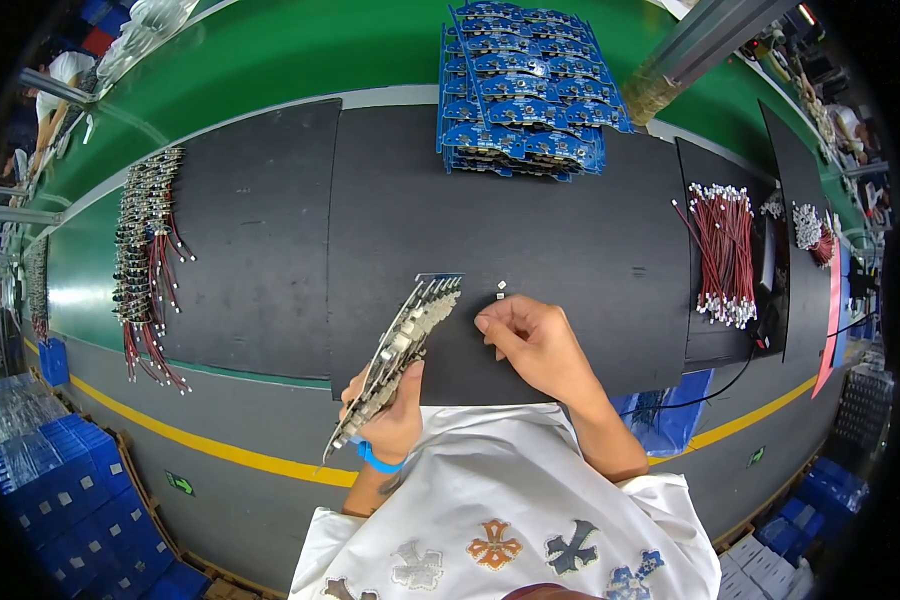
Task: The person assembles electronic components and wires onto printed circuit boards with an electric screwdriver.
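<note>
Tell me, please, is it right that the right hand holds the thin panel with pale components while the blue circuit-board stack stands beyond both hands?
Not the right hand: the head view shows the left hand holding the thin panel with pale components, while the blue circuit-board stack stands beyond both hands.

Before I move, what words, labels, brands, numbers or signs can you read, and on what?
No words, brands or numbers are legible.
Left floor sign, right floor sign: green arrow-like shapes.
White labels on blue boxes: too small to read.
Held board, board stack: any print too small to read.
</note>
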A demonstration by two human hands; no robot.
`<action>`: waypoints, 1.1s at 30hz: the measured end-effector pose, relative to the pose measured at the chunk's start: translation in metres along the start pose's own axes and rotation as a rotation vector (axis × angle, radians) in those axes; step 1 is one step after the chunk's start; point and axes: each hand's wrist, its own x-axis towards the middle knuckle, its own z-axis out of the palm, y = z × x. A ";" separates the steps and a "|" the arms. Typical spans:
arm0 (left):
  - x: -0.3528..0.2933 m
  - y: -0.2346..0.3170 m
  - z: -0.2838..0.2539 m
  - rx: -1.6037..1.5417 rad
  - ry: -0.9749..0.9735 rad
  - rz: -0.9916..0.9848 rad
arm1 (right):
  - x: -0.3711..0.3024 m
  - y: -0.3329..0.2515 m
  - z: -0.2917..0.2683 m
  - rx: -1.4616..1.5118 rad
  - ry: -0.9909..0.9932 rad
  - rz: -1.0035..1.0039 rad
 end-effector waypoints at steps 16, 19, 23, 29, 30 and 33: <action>0.008 0.003 0.016 -0.185 0.027 0.214 | 0.006 -0.001 0.019 0.471 -0.085 0.070; 0.011 0.002 0.013 -0.095 0.022 0.233 | 0.004 -0.004 0.016 0.402 -0.073 0.139; 0.002 -0.007 0.009 -0.109 0.170 0.004 | 0.002 0.001 0.010 0.266 -0.004 0.131; 0.005 -0.004 0.012 -0.216 0.081 0.065 | 0.003 -0.010 0.019 0.298 0.062 -0.081; 0.008 0.000 0.010 -0.180 -0.039 0.078 | 0.002 -0.013 0.020 0.298 0.066 -0.080; 0.011 0.004 0.011 -0.185 -0.074 0.108 | 0.002 -0.019 0.021 0.469 -0.005 -0.047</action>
